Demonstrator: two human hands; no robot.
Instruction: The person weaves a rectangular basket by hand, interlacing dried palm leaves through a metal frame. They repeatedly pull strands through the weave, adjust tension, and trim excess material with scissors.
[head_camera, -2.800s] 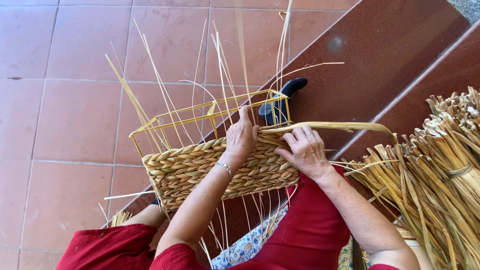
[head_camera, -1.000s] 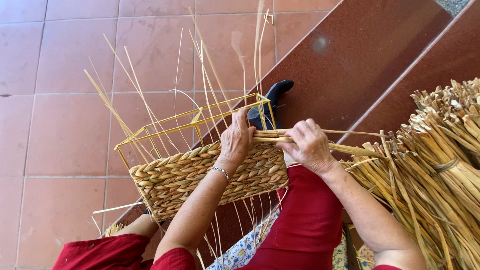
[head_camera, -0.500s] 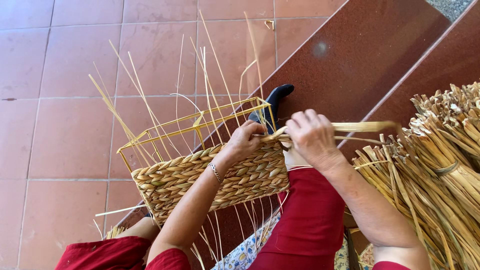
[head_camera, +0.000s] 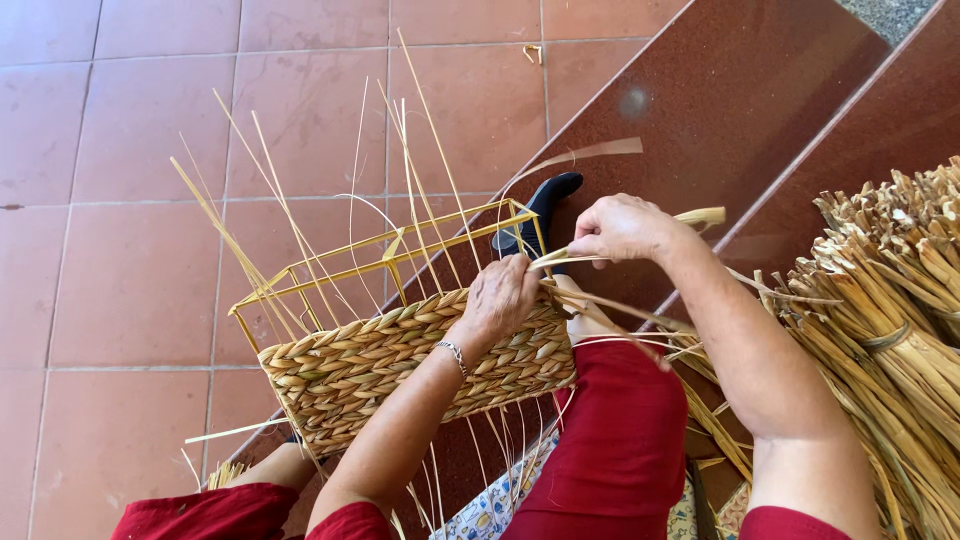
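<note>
Left hand (head_camera: 503, 297) is sitting on the top edge of the half-woven basket (head_camera: 400, 365), at its right-hand corner, fingers curled down and pinching the root end of the flat straw strand (head_camera: 640, 228) against the braid. Right hand (head_camera: 622, 228) is holding the same strand just beyond, fingers closed around it; the free end is sticking out past the knuckles toward the right.

Key relation: the strand's long axis is running roughly level, left to right, from the basket corner across to the right hand. The left hand is the nearer one to the weave; the right is gripping a little further along, above the knee in the red trousers (head_camera: 620, 430).

The yellow wire frame (head_camera: 400, 252) is standing up behind the braided wall, thin upright stakes (head_camera: 300, 240) fanning out of it. A black shoe (head_camera: 545, 205) is showing behind the frame's far corner. A bundle of dried straw (head_camera: 890, 330) is lying well off to the right, on the dark red step (head_camera: 760, 110).
</note>
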